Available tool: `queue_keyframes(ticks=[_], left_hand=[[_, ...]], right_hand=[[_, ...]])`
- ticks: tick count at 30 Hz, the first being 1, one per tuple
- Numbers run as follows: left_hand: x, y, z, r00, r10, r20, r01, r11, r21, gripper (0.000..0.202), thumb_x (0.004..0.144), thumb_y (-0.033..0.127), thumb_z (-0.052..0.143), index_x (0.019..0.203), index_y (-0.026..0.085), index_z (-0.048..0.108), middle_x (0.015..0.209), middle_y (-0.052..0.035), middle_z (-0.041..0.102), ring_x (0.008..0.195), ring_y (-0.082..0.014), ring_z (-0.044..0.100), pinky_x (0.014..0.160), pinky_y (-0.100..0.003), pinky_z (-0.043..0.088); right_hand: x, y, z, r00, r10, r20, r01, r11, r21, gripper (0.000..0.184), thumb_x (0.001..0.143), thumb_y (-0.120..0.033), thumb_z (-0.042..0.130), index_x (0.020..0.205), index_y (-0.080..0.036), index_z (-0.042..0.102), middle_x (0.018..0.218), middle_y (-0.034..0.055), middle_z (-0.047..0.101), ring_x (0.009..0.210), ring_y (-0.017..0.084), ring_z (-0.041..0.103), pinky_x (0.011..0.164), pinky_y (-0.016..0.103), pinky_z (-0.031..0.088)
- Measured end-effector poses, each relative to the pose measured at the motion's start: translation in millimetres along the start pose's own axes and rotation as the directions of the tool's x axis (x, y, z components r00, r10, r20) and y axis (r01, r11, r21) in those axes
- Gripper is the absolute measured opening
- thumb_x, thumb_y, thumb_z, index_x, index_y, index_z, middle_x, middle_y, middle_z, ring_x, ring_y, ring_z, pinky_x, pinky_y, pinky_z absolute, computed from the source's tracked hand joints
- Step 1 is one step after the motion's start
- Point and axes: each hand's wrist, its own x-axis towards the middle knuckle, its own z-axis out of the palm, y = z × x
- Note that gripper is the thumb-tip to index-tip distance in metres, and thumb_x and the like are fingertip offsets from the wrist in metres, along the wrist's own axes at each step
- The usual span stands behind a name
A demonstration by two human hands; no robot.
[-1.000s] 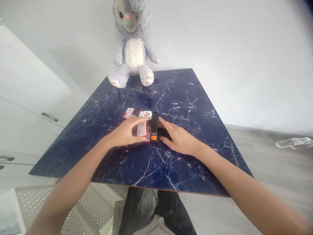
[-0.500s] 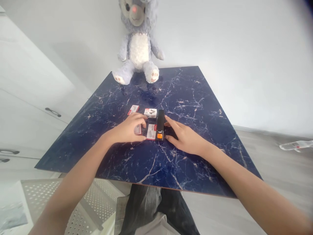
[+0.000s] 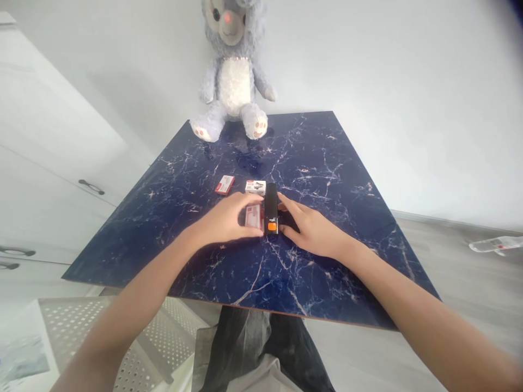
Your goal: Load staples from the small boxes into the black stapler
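My left hand [image 3: 229,218] curves its thumb and fingers around the ends of a small red and white staple box [image 3: 253,216]. Another red edge shows beside it, partly covered, so I cannot tell whether two boxes are stacked there. A black stapler [image 3: 271,204] with an orange button lies just right of that box. Against the stapler's right side rest the fingertips of my right hand [image 3: 310,228], with thumb and fingers apart. Behind my left fingers is a white box [image 3: 255,187] with a dark picture. A second red and white box [image 3: 224,185] lies apart to the left.
A large grey plush toy [image 3: 233,81] sits at the back of the blue marbled table [image 3: 327,179], against the wall. White cabinets [image 3: 49,179] stand at left, and a perforated light-coloured chair [image 3: 159,332] is below. A clear plastic item [image 3: 494,244] lies on the floor at right.
My left hand has moved right with the red and white box, bringing it to the other box beside the stapler. My right hand stays at the stapler's side.
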Motion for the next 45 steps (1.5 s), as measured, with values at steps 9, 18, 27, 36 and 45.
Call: queue_keyframes(ticks=[9, 18, 27, 36, 45], left_hand=[[-6.7, -12.6, -5.8, 0.988, -0.048, 0.149, 0.047, 0.999, 0.010, 0.116, 0.080, 0.050, 0.079, 0.166, 0.037, 0.002, 0.150, -0.0125, 0.055, 0.133, -0.0356, 0.055, 0.105, -0.049, 0.045], [-1.4, -20.1, -10.1, 0.999, -0.003, 0.047, 0.003, 1.000, 0.007, 0.090, 0.091, 0.058, 0.065, 0.165, 0.035, 0.019, 0.157, -0.0088, 0.050, 0.141, -0.0342, 0.049, 0.112, -0.049, 0.043], [6.1, -90.4, -23.7, 0.967, -0.172, -0.189, 0.223, 0.929, 0.296, 0.050, 0.096, 0.055, 0.057, 0.133, 0.022, 0.065, 0.170, -0.0109, 0.027, 0.153, -0.0444, 0.024, 0.118, -0.069, 0.027], [8.9, -73.6, -14.8, 0.995, -0.058, -0.077, 0.074, 0.973, 0.220, 0.046, 0.094, 0.035, 0.060, 0.137, 0.021, 0.058, 0.157, -0.0122, 0.047, 0.145, -0.0356, 0.042, 0.118, -0.056, 0.038], [8.7, -84.2, -15.1, 0.979, -0.076, -0.190, 0.109, 0.980, 0.170, 0.058, 0.089, 0.048, 0.068, 0.139, 0.022, 0.058, 0.144, -0.0139, 0.059, 0.133, -0.0359, 0.052, 0.112, -0.058, 0.039]], right_hand=[[-0.6, 1.7, 1.2, 1.000, 0.003, -0.002, -0.003, 1.000, -0.006, 0.080, 0.097, -0.025, 0.051, 0.166, -0.022, 0.012, 0.143, 0.0178, 0.060, 0.125, 0.036, 0.064, 0.102, 0.059, 0.055], [-0.3, -0.2, -0.6, 1.000, -0.008, 0.012, 0.009, 1.000, -0.015, 0.080, 0.098, -0.024, 0.049, 0.166, -0.022, 0.008, 0.143, 0.0181, 0.059, 0.124, 0.037, 0.064, 0.099, 0.059, 0.057], [-2.4, -4.0, -3.4, 0.995, 0.064, 0.079, -0.059, 0.996, -0.065, 0.081, 0.099, -0.030, 0.050, 0.167, -0.022, 0.006, 0.144, 0.0196, 0.058, 0.124, 0.040, 0.063, 0.096, 0.060, 0.057], [-2.7, -4.4, -4.9, 0.996, 0.048, 0.071, -0.045, 0.998, -0.049, 0.080, 0.099, -0.029, 0.051, 0.167, -0.025, 0.009, 0.144, 0.0179, 0.059, 0.123, 0.039, 0.064, 0.098, 0.060, 0.057], [-5.5, 3.9, -2.5, 0.996, 0.034, 0.077, -0.029, 0.998, -0.061, 0.080, 0.099, -0.031, 0.052, 0.166, -0.025, 0.008, 0.145, 0.0174, 0.058, 0.127, 0.038, 0.062, 0.099, 0.060, 0.056]])
